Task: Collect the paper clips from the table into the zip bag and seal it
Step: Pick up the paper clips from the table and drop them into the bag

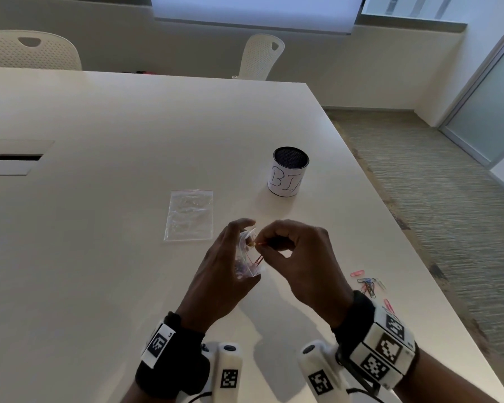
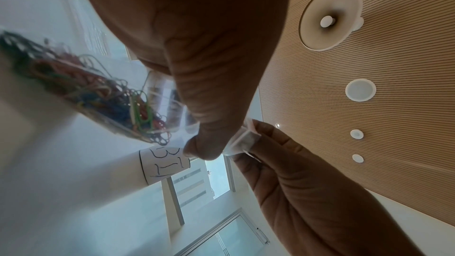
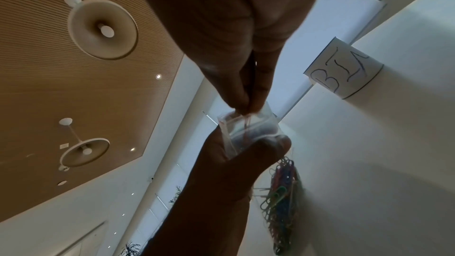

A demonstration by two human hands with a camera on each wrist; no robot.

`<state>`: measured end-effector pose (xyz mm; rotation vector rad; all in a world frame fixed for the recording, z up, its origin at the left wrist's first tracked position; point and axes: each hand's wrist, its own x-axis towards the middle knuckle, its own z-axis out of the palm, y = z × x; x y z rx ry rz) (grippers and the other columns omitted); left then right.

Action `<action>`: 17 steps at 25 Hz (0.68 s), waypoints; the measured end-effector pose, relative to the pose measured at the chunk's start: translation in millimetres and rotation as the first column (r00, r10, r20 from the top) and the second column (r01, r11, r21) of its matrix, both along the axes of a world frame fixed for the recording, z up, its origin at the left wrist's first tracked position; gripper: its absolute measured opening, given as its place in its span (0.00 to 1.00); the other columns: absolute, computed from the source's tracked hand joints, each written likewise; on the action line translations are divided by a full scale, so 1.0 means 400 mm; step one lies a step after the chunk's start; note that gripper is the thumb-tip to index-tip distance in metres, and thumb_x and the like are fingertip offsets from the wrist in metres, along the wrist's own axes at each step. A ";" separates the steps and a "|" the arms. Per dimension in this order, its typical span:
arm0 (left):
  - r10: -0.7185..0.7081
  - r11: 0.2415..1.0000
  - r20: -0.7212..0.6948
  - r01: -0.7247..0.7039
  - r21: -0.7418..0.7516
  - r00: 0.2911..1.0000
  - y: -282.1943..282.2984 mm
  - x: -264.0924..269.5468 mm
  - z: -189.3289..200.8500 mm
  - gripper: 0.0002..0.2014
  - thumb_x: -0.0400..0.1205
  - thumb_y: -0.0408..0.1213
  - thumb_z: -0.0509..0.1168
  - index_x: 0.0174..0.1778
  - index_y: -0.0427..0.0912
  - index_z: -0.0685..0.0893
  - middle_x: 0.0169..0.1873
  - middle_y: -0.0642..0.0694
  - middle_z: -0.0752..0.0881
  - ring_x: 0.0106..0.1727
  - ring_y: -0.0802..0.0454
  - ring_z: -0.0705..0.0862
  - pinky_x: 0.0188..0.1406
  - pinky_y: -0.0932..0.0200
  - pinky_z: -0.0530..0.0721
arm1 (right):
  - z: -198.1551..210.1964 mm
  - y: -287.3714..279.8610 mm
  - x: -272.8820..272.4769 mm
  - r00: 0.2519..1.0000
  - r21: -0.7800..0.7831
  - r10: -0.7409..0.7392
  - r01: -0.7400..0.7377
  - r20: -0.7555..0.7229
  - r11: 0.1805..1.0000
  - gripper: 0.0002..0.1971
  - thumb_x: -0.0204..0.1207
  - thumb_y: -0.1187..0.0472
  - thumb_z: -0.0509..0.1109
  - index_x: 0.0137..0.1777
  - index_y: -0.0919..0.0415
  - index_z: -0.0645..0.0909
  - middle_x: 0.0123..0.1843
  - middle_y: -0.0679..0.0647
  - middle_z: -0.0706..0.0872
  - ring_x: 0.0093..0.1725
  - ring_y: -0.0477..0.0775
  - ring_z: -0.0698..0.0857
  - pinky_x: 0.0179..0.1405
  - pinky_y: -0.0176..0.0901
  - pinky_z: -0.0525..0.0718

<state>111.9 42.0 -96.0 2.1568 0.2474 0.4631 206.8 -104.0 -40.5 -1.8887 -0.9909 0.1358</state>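
My left hand holds a small clear zip bag upright above the table, its mouth held open. Several coloured paper clips lie packed in the bag's bottom. My right hand pinches a red paper clip between thumb and fingertip, and the clip hangs down into the bag's mouth. A loose heap of paper clips lies on the table to the right of my right wrist, with a pink one closer to me.
A second, flat clear zip bag lies on the white table beyond my hands. A black mesh cup wrapped in paper marked "BIN" stands at the back right. The table's right edge runs near the loose clips.
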 end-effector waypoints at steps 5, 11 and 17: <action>-0.011 1.000 0.021 0.012 -0.013 1.000 0.001 0.002 -0.002 0.40 0.74 0.31 0.78 0.78 0.57 0.67 0.67 0.54 0.81 0.63 0.58 0.83 0.53 0.77 0.81 | 0.019 -0.018 -0.001 0.990 -0.138 0.136 -0.130 0.040 0.982 0.12 0.77 0.68 0.80 0.58 0.57 0.92 0.53 0.48 0.95 0.50 0.41 0.93 0.56 0.35 0.91; -0.006 1.000 0.069 0.006 0.005 0.998 -0.004 -0.001 0.003 0.34 0.77 0.38 0.77 0.77 0.53 0.70 0.56 0.56 0.80 0.57 0.60 0.82 0.47 0.78 0.78 | 0.044 -0.046 0.027 0.995 -0.074 0.086 -0.083 0.045 0.994 0.07 0.77 0.70 0.79 0.50 0.59 0.94 0.45 0.48 0.96 0.45 0.45 0.94 0.52 0.49 0.93; -0.011 1.000 0.075 0.011 -0.001 0.997 -0.007 -0.001 -0.001 0.32 0.77 0.37 0.77 0.75 0.53 0.71 0.53 0.58 0.79 0.46 0.51 0.84 0.43 0.72 0.82 | 0.047 -0.203 0.145 0.991 -0.310 -0.094 0.121 0.099 0.943 0.08 0.75 0.63 0.82 0.47 0.48 0.91 0.43 0.43 0.95 0.42 0.36 0.92 0.50 0.41 0.93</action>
